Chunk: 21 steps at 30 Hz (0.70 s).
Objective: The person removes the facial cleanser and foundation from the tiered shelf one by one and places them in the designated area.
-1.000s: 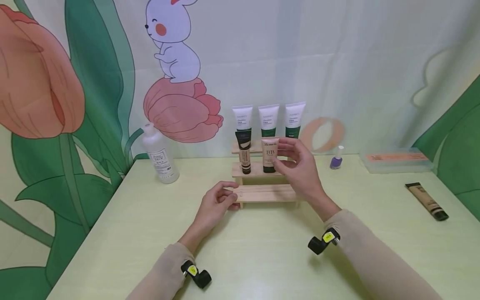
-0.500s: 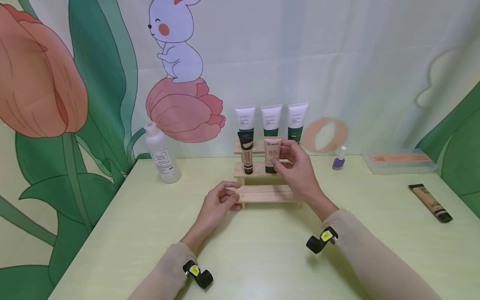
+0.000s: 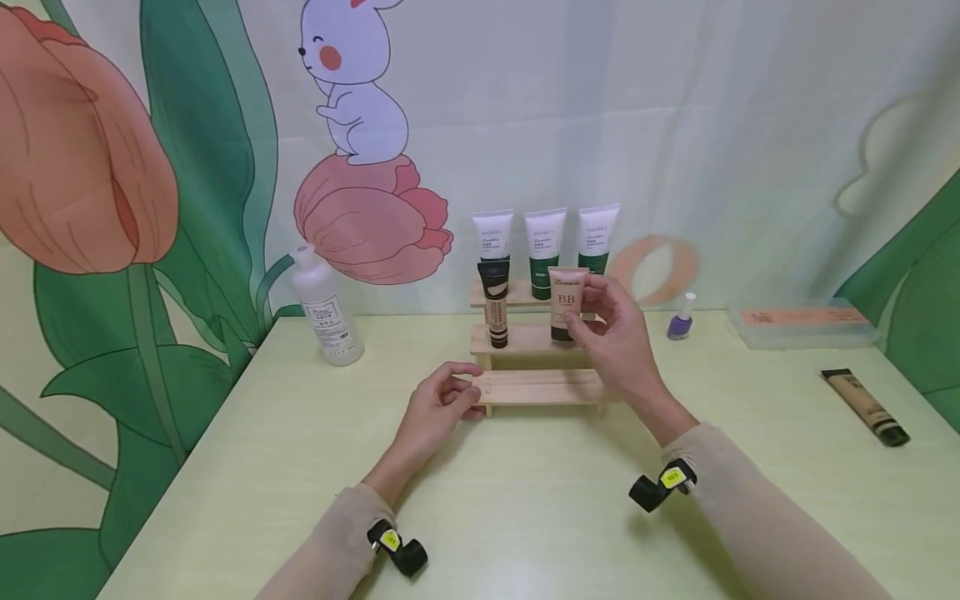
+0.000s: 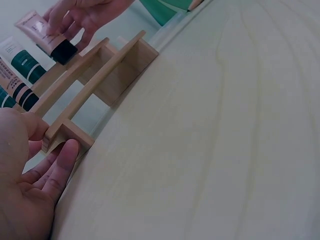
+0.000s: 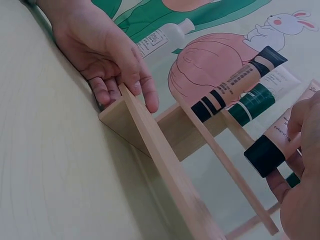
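My right hand pinches a pink BB cream tube between thumb and fingers. The tube stands upright, black cap down, over the middle tier of a three-step wooden display stand; in the right wrist view its cap looks raised off the shelf. My left hand grips the left end of the lowest step, thumb and fingers around the wood. On the middle tier's left stands a tan-and-black tube. White-and-green tubes line the top tier, the right one partly hidden by the BB cream and my fingers.
A white pump bottle stands left of the stand. To the right are a purple nail polish bottle and a clear flat case. Another tan-and-black tube lies on the table. A printed curtain hangs behind.
My right hand has shifted the BB cream tube right and slightly up along the middle tier, away from the tan-and-black tube. The left hand keeps its hold on the stand.
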Tool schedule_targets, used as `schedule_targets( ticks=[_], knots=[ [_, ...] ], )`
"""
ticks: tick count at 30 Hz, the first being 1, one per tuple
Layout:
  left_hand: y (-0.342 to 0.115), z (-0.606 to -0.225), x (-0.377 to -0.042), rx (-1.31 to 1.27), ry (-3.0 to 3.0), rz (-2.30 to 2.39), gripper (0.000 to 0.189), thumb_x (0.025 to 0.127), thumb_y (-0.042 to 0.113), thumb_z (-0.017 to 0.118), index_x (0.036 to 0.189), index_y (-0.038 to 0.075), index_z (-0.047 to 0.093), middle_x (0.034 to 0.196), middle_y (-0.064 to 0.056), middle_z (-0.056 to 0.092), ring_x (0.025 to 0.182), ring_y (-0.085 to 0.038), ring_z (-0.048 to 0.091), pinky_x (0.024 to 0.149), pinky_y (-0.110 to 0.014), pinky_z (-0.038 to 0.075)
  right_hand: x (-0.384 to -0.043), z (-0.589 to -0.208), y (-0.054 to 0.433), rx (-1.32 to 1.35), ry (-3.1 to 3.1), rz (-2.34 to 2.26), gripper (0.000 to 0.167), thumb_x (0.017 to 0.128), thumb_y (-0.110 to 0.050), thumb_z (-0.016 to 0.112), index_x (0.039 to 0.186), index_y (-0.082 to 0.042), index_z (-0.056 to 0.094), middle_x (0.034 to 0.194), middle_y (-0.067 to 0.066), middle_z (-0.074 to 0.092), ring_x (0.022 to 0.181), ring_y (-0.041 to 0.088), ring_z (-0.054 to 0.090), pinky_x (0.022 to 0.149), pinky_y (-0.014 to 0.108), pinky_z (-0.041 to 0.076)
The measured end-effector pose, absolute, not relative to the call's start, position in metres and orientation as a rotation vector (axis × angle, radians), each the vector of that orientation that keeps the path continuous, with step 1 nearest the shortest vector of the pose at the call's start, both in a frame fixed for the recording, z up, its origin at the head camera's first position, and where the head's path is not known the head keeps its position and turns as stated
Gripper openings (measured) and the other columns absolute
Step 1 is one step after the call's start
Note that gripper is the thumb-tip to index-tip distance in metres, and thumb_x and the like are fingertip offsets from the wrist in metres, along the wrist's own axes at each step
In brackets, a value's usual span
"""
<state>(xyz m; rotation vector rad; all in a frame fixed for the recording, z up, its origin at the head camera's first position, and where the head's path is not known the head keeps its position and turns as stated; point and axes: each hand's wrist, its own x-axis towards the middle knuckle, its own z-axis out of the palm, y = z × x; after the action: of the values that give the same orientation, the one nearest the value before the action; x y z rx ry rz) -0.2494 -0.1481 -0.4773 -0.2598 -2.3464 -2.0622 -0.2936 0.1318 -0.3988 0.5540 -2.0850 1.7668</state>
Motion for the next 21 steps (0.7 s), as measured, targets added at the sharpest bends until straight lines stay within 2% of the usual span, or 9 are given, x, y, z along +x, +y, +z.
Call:
schedule_targets(
  ticks=[7,12,17,21],
  knots=[
    [-0.147,-0.477,-0.25,-0.261,-2.346,-2.065,0.028,0.11,0.002,0.068,0.137,0.007,0.071,0.11,-0.019,0.074,0.093,-0.025,0.079,0.085,-0.034,0.071,-0.285,-0.391,0.162,0.504,-2.069,1.692,0.04,0.106,0.002,0.072,0.143,-0.001,0.058,0.128,0.014,0.071,0.111,0.017,0.069,0.087,0.02,0.06],
    [-0.146,-0.477,-0.25,-0.255,-2.348,-2.065,0.028,0.109,0.001,0.068,0.137,0.006,0.071,0.11,-0.019,0.075,0.092,-0.024,0.079,0.084,-0.034,0.071,-0.281,-0.388,0.19,0.452,-2.053,1.606,0.045,0.106,0.002,0.071,0.149,-0.003,0.058,0.126,0.005,0.07,0.109,0.012,0.068,0.086,0.015,0.059],
    [-0.147,-0.477,-0.249,-0.24,-2.355,-2.061,0.028,0.109,0.002,0.069,0.137,0.007,0.072,0.11,-0.018,0.074,0.092,-0.024,0.078,0.085,-0.035,0.071,-0.279,-0.391,0.218,0.397,-2.017,1.566,0.045,0.104,0.004,0.072,0.147,-0.004,0.061,0.121,-0.004,0.069,0.106,0.009,0.069,0.082,0.013,0.06],
    [-0.148,-0.477,-0.249,-0.238,-2.357,-2.057,0.028,0.109,0.002,0.069,0.136,0.007,0.072,0.11,-0.018,0.074,0.092,-0.024,0.078,0.085,-0.035,0.071,-0.278,-0.394,0.241,0.352,-1.984,1.559,0.047,0.102,0.008,0.072,0.147,-0.004,0.063,0.119,-0.005,0.07,0.104,0.009,0.069,0.08,0.012,0.06]
  ],
)
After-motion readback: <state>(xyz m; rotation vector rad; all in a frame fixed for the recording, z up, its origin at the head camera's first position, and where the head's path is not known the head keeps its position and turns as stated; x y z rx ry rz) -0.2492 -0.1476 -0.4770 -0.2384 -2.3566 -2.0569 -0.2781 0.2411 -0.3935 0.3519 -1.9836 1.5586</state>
